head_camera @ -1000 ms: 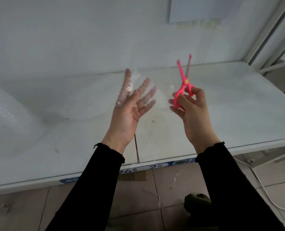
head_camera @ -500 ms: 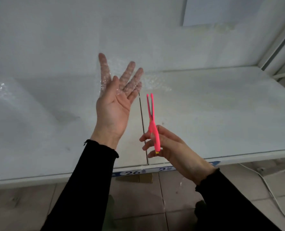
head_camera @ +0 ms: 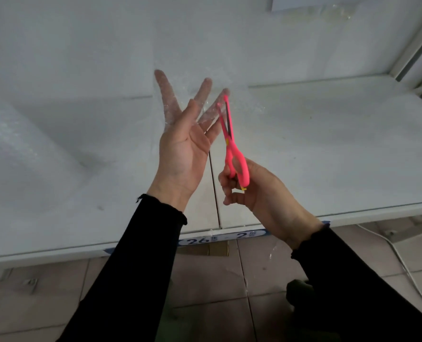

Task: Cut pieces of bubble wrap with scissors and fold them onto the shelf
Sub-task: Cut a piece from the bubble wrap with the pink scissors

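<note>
My left hand (head_camera: 182,149) is raised palm-up over the white shelf (head_camera: 328,156). Its spread fingers show through a clear sheet of bubble wrap (head_camera: 185,87), and the thumb lies on the near side of the sheet. My right hand (head_camera: 261,193) grips the handles of pink scissors (head_camera: 232,144). Their blades point up, slightly apart, at the wrap's edge beside my left fingertips. A large roll of bubble wrap (head_camera: 12,144) lies on the shelf at the far left.
A blue label strip reading "26" (head_camera: 197,240) runs along the shelf's front edge. A seam (head_camera: 214,193) divides two shelf boards. A white upright (head_camera: 415,53) stands at the right. On the tiled floor lie a white cable (head_camera: 402,262) and a dark shoe (head_camera: 298,290).
My right hand has lifted the scissors from near the shelf's front edge up to my left fingertips. The left hand stays raised under the wrap.
</note>
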